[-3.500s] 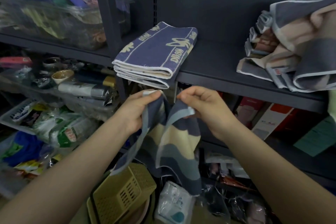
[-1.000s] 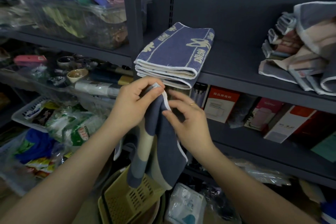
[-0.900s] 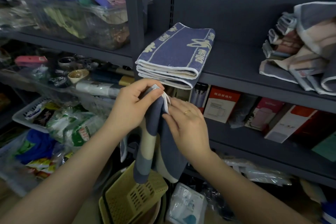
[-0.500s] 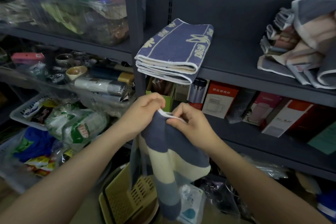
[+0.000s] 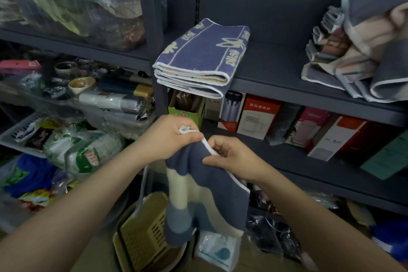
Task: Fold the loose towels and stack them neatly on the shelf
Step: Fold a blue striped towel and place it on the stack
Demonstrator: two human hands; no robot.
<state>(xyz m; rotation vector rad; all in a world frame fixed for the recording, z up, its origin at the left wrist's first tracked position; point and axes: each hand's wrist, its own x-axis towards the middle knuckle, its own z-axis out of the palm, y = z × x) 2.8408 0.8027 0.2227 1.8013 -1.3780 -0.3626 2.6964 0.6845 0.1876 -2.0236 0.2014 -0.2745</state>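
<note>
A blue and cream striped towel (image 5: 198,194) hangs folded lengthwise in front of me, below the shelf. My left hand (image 5: 167,137) grips its top corners, bunched in the fist. My right hand (image 5: 229,157) pinches the white-edged top hem just to the right. On the dark shelf (image 5: 276,86) above lies a stack of folded purple-blue towels (image 5: 198,59) at the left end. A heap of loose grey and pink towels (image 5: 362,51) sits at the right end of the same shelf.
Boxes (image 5: 258,117) line the shelf below. Left shelves hold plastic-wrapped goods (image 5: 72,6) and a white basket (image 5: 24,132). A yellow slotted basket (image 5: 143,234) and a plastic packet (image 5: 218,249) stand on the floor under the towel.
The towel's two top corners were brought together, folding it in half. Both hands then dropped lower, away from the shelf edge, and the right hand slid along the top hem.
</note>
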